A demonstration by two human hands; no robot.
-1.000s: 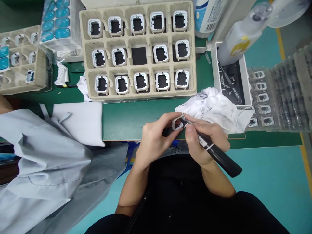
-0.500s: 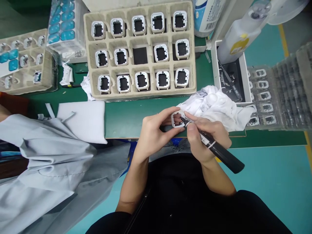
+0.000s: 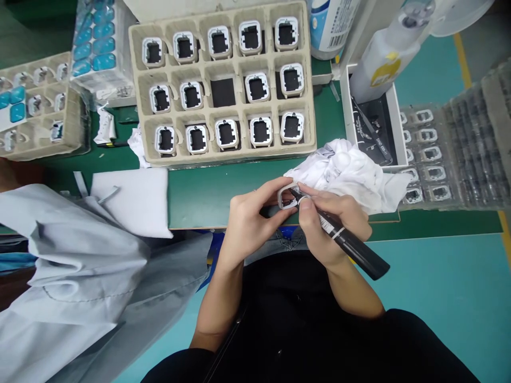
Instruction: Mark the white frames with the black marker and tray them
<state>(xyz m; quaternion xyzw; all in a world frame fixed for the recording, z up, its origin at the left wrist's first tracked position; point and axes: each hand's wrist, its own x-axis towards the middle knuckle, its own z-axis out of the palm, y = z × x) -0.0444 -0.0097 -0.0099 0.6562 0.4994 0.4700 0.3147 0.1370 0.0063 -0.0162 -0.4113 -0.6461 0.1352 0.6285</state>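
Observation:
Between the fingers and thumb of my left hand (image 3: 249,221) is a small white watch-case frame (image 3: 282,198), held by its edge. My right hand (image 3: 333,223) grips a black marker pen (image 3: 357,252), its tip reaching the inner side of the frame. The fingers partly cover the frame's right side, so the exact contact is hard to see. Behind my hands stands a moulded tray (image 3: 223,158) with rows of similar white frames, one in most compartments; one middle compartment shows only its dark bottom. A crumpled white cloth (image 3: 351,173) lies just beyond my right hand.
A white box (image 3: 400,125) holds a spray bottle (image 3: 377,69) and tweezers. At far right are stacked clear plastic trays (image 3: 439,154). On the left are a white foam sheet (image 3: 131,202), another moulded tray (image 3: 74,127) and a co-worker's grey sleeve (image 3: 80,229).
The frame has turned slightly in my left fingers, showing more of its side. Both hands and the marker shift slightly left in view, as does the whole scene.

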